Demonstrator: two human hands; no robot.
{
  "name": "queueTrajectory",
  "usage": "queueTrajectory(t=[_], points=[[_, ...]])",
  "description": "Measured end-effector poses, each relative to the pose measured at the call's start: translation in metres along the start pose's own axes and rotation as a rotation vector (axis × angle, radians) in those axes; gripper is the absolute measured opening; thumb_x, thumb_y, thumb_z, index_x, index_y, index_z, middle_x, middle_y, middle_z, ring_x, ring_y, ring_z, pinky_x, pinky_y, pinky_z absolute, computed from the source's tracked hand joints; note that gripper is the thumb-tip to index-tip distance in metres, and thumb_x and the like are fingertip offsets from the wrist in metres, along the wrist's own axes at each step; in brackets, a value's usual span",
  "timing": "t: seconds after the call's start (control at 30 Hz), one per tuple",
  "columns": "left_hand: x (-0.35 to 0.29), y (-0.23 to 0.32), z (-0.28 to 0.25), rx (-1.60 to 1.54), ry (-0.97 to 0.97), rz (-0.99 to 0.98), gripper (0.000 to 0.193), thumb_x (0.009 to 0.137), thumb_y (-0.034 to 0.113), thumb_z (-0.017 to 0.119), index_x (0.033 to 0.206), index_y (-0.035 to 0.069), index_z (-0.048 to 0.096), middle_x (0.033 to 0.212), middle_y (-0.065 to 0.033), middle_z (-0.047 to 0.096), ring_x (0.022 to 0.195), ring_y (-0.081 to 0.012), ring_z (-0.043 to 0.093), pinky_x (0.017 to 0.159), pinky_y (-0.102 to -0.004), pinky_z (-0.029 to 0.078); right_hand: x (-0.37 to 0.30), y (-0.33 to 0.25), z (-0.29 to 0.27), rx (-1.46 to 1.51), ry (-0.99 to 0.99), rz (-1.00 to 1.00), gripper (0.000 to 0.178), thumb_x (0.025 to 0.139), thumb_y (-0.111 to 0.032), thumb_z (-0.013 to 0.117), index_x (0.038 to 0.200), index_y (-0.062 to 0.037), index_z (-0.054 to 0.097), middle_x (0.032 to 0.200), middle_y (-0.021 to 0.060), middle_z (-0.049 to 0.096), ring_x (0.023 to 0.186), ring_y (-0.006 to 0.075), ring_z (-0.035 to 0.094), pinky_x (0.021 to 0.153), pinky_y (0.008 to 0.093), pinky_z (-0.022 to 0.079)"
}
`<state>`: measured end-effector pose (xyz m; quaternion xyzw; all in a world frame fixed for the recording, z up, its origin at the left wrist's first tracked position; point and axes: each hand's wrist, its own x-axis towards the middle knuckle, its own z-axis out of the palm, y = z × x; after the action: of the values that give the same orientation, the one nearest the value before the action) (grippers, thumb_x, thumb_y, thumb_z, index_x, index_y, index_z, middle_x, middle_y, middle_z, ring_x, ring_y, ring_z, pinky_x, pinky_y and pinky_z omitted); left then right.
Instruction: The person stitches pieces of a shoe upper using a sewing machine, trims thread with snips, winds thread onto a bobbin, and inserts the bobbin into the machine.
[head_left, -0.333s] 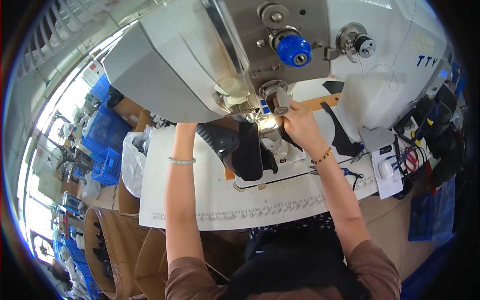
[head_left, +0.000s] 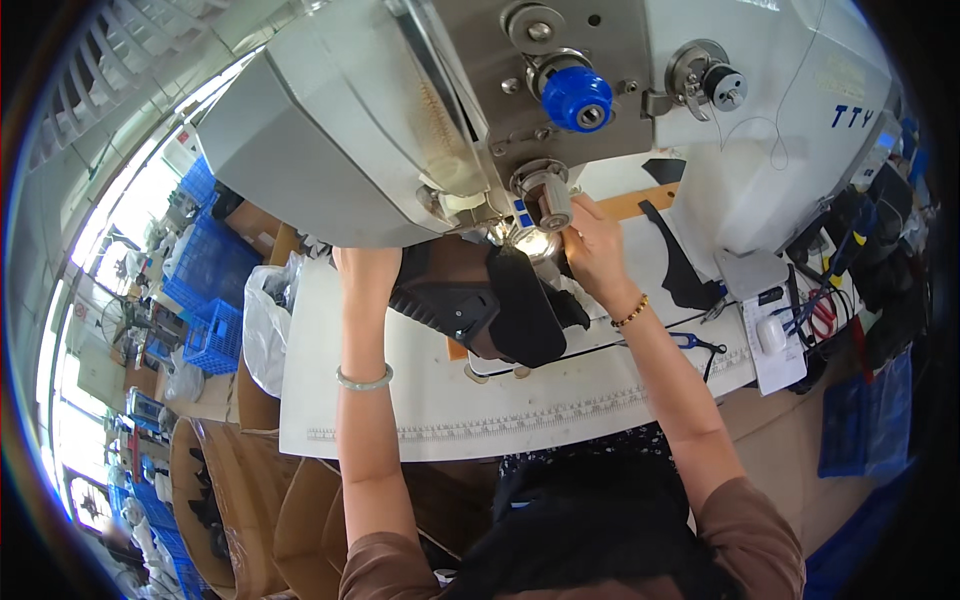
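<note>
While the left hand [head_left: 365, 268] hides under the sewing machine [head_left: 400, 130], black shoe upper [head_left: 500, 300] shows.

Brown short sleeves [head_left: 745, 520] are worn at the lower frame. A pale green bangle [head_left: 365, 380] is seen on the left wrist. A gold beaded bracelet [head_left: 630, 313] is worn on the right.

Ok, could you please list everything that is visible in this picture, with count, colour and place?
sewing machine: one, grey and white, above the table, at the top centre
blue knob: one, blue, on the machine's front
workpiece: one, black and brown, under the machine head, between both hands
white table: one, white with a ruler strip along its near edge, centre
scissors: one, blue handles, on the table at the right
blue crates: several, blue, far left on the floor
cardboard boxes: a few, brown, lower left
left hand: one, on the workpiece's left edge, pale green bangle on the wrist
right hand: one, by the needle area, bead bracelet on the wrist
</note>
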<state>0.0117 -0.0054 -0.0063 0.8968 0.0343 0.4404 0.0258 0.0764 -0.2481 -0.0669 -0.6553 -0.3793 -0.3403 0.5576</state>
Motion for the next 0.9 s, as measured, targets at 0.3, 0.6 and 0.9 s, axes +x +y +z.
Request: queueTrajectory(t=[0.3, 0.6, 0.9], points=[[-0.014, -0.008, -0.008, 0.005, -0.07, -0.225, 0.021, 0.078, 0.012, 0.049, 0.09, -0.002, 0.059, 0.092, -0.021, 0.061, 0.085, -0.0408, 0.056, 0.072, -0.0456, 0.044, -0.001, -0.008, 0.001, -0.003, -0.028, -0.007, 0.018, 0.076, 0.006, 0.053, 0.089, -0.0029, 0.062, 0.083, 0.0093, 0.06, 0.067, 0.0245, 0.059, 0.059, 0.0291, 0.047], [0.007, -0.04, 0.003, -0.103, -0.026, 0.224, 0.017, 0.077, 0.008, 0.052, 0.09, -0.001, 0.059, 0.09, -0.0184, 0.06, 0.086, -0.0352, 0.055, 0.073, -0.0406, 0.044, -0.002, 0.005, -0.005, -0.128, -0.042, -0.152, 0.022, 0.071, 0.006, 0.058, 0.088, -0.0057, 0.062, 0.086, 0.0069, 0.058, 0.071, 0.0225, 0.058, 0.059, 0.0302, 0.047], [0.002, -0.039, 0.008, -0.262, -0.092, 0.123, 0.02, 0.079, 0.009, 0.055, 0.095, -0.003, 0.058, 0.094, -0.0185, 0.059, 0.088, -0.0325, 0.055, 0.077, -0.0391, 0.043, 0.007, 0.003, -0.007, -0.165, -0.155, -0.273, 0.026, 0.065, 0.007, 0.059, 0.085, -0.0104, 0.063, 0.084, 0.0034, 0.053, 0.077, 0.02, 0.055, 0.058, 0.0299, 0.047]])
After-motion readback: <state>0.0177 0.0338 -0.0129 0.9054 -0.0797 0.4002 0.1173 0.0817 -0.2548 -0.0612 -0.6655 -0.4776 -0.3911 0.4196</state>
